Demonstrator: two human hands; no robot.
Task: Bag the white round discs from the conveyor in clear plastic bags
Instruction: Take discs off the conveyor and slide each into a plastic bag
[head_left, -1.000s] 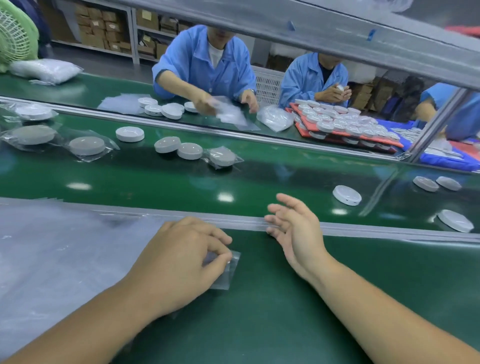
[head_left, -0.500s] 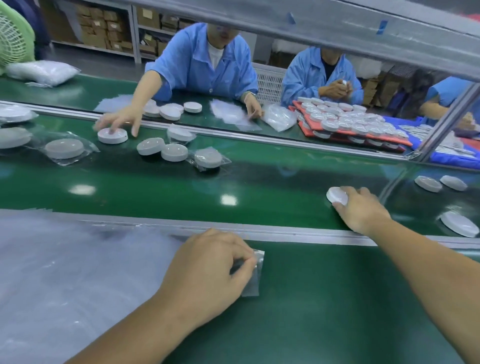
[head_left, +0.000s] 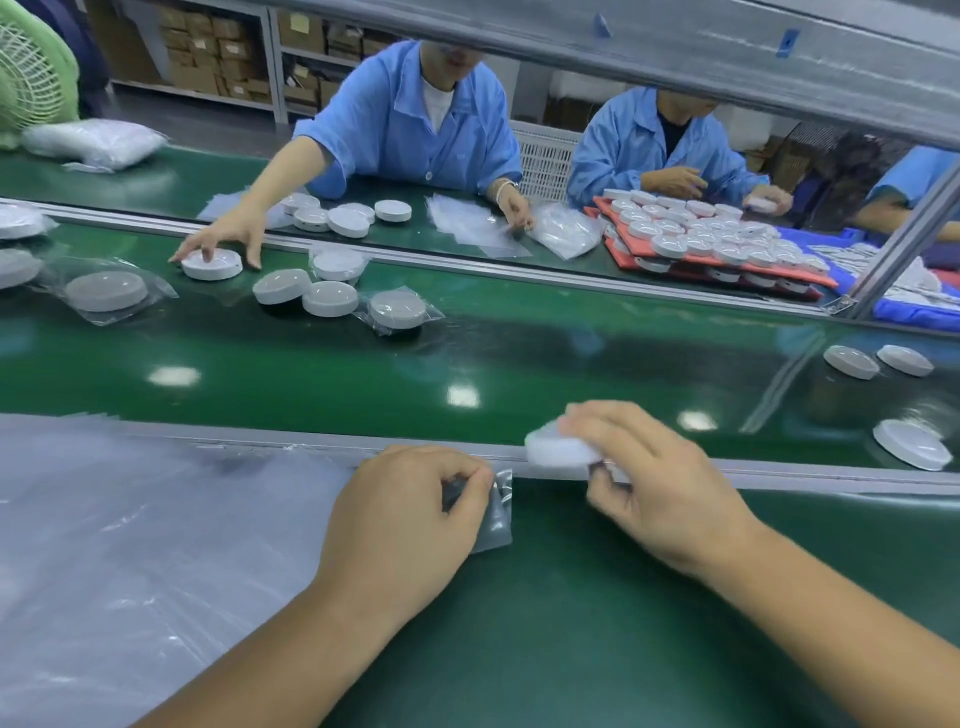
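My right hand grips a white round disc, blurred by motion, just above the metal rail between the conveyor and my green table. My left hand pinches the edge of a small clear plastic bag lying on the table, a short way left of the disc. A pile of clear bags covers the table at my left. More bare discs sit on the green conveyor at the right, and several bare and bagged discs lie at its far left.
Across the belt, a person in a blue coat has a hand on a disc. A second person sits behind a red tray stacked with discs. A slanted metal frame post stands at the right. A green fan is at the far left.
My right hand reached onto the conveyor, took a white disc, and brought it back over the rail toward my left hand. My left hand kept pinching the bag. The belt's discs drifted left.
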